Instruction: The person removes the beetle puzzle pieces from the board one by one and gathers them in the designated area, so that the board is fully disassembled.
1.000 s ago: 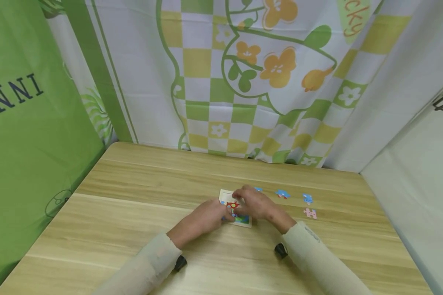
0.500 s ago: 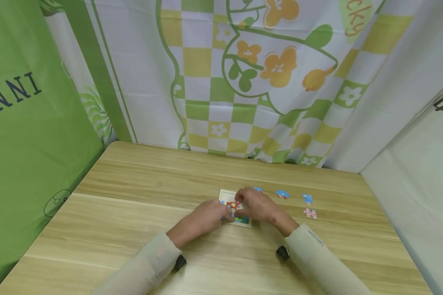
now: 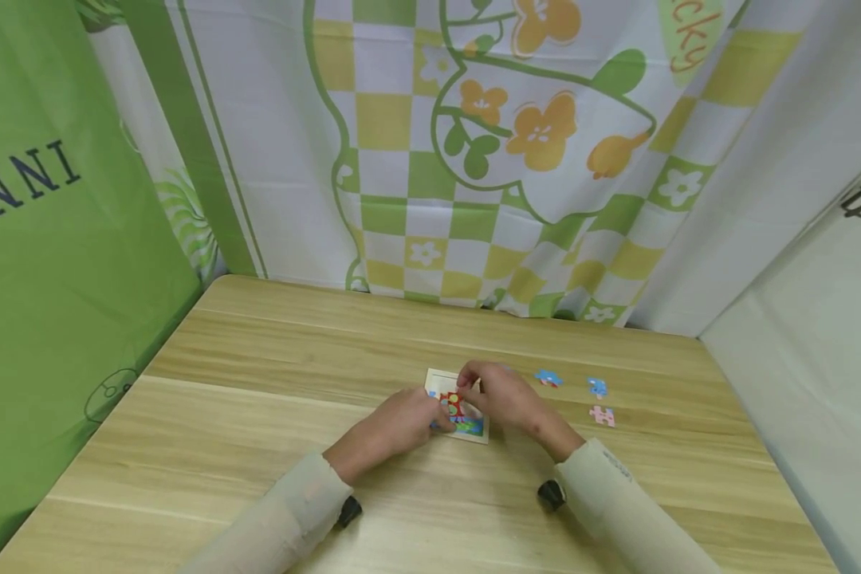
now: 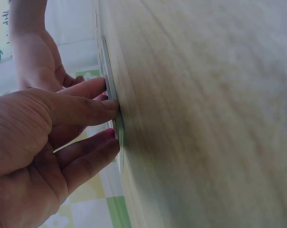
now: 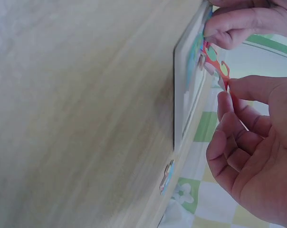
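A small jigsaw board [image 3: 441, 375] with a pale frame lies on the table, its picture partly filled in blue and green. My left hand [image 3: 405, 418] holds the board's left side, the thumb against its edge in the left wrist view. Between thumb and index finger, my right hand [image 3: 502, 399] pinches a red jigsaw piece [image 5: 224, 69] with yellow and green spots. That piece is tilted above the board in the right wrist view, its lower end close to the left fingertips. Both hands cover parts of the board.
Right of the board lie loose jigsaw pieces: a blue and red one [image 3: 548, 378], a blue one [image 3: 597, 387] and a pink one [image 3: 603, 415]. A patterned curtain [image 3: 416, 199] hangs behind the wooden table [image 3: 258, 399].
The red piece has turned in my right fingers, and that hand has shifted slightly right. It now hides most of a blue piece behind it. My left hand has stayed put.
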### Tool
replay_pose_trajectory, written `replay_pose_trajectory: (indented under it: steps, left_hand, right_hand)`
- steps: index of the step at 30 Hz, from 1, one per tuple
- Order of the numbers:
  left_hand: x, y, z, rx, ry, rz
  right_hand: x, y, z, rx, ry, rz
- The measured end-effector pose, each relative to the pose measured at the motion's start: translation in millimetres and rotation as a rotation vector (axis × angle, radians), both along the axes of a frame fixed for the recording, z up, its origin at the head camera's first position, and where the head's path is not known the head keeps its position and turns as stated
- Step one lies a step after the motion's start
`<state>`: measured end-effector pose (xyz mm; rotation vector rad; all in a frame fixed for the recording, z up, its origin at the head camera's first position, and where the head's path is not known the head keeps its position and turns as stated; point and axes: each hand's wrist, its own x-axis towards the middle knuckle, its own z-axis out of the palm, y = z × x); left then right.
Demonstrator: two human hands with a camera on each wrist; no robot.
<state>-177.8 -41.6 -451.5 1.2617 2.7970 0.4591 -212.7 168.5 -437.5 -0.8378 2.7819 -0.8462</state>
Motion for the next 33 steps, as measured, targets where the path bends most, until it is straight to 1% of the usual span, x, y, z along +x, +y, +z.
replay_pose_trajectory:
  steps: [4,6,10,14,17,20,25,30,33]
  left_hand:
    - [-0.2,-0.2,-2.1,-0.002,0.014,-0.008]
    - [-0.2,-0.1,-3.0,0.000,0.007,-0.006]
    - [0.6,0.5,-3.0,-0.001,-0.010,0.008]
    - [1.0,1.4,-2.9,-0.014,-0.014,0.019]
    - [0.9,1.9,-3.4,-0.009,-0.014,0.016]
    - [1.1,2.0,-3.3,0.006,-0.008,0.008]
    - [1.7,1.5,-3.1,0.022,0.009,-0.002]
    - [2.5,1.3,-0.2,0.011,-0.009,0.006]
    - [2.5,1.2,1.7,-0.003,-0.020,0.018]
  right_hand:
    - [-0.2,2,-0.6,-0.039,0.013,0.005]
    - [-0.3,2,-0.8,-0.052,-0.003,0.008]
    - [-0.2,6,0.6,-0.069,-0.062,-0.009]
    - [-0.7,14,3.1,-0.084,-0.082,-0.027]
    - [-1.2,24,3.7,-0.097,-0.062,-0.031]
    - [-0.8,38,3.0,-0.106,-0.061,-0.045]
    - [2.1,62,3.2,-0.103,-0.087,-0.070]
    - [6.6,87,6.9,-0.078,-0.086,-0.087]
    - [8.0,100,9.4,-0.059,-0.087,-0.082]
